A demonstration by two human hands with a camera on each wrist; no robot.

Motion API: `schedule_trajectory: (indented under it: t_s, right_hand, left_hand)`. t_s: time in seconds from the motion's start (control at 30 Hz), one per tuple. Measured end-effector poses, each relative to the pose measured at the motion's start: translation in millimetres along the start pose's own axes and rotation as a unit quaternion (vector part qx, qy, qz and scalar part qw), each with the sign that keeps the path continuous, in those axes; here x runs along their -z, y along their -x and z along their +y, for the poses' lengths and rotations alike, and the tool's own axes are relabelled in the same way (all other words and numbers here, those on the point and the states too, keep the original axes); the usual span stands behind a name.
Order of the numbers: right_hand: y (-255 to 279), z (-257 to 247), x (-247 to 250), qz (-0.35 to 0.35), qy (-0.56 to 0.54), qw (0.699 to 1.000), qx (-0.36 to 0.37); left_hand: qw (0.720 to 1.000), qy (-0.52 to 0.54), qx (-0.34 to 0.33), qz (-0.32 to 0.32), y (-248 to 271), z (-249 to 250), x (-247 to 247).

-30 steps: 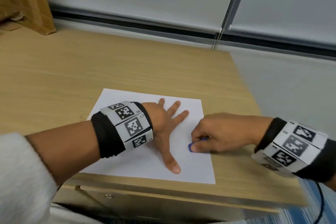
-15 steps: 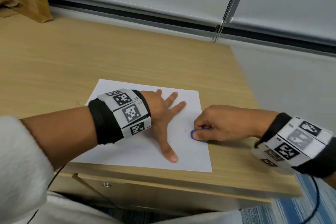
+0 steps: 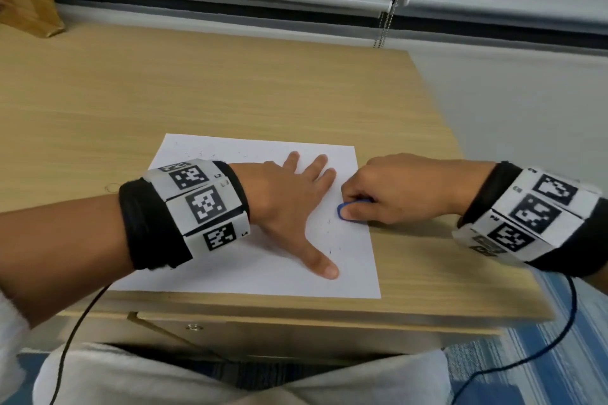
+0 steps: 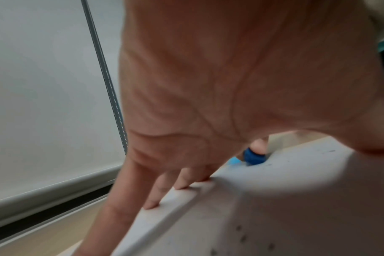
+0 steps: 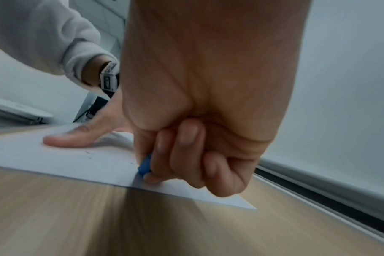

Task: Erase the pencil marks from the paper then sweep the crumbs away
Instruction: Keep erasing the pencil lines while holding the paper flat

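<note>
Right hand point(image 3: 404, 194) pinches the blue eraser point(image 3: 343, 210) down on the paper point(image 3: 263, 276) near its 3 o'clock edge, dark specks lying just toward 7 o'clock of it, while the left hand point(image 3: 289, 204), fingers spread flat, pins the sheet at 9 o'clock.

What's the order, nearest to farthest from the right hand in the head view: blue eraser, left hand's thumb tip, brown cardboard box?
1. Blue eraser: pinched in the right hand.
2. Left hand's thumb tip: on the white paper, nearer the desk's front edge.
3. Brown cardboard box: far left corner.
</note>
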State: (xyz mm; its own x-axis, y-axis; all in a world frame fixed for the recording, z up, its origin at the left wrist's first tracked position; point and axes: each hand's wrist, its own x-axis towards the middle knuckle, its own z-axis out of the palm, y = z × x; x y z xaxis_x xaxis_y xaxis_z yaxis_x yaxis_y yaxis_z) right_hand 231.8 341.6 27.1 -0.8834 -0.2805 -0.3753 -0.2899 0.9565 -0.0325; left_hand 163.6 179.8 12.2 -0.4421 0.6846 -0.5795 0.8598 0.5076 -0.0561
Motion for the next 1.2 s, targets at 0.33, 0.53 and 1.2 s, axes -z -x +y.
schedule_trajectory:
  t_s: [0.33, 0.53, 1.2]
  right_hand:
    - [-5.1, 5.5, -0.1, 0.017, 0.029, 0.999, 0.037]
    - [-13.7, 6.6, 7.5, -0.025, 0.006, 0.998, 0.056]
    - [1.6, -23.4, -14.5, -0.024, -0.009, 0.991, 0.128]
  left_hand:
    - [1.000, -0.011, 0.011, 0.001, 1.7, 0.3, 1.3]
    - [1.000, -0.019, 0.024, -0.004, 1.0, 1.4, 2.9]
    - [0.998, -0.030, 0.044, -0.046, -0.7, 7.7, 7.6]
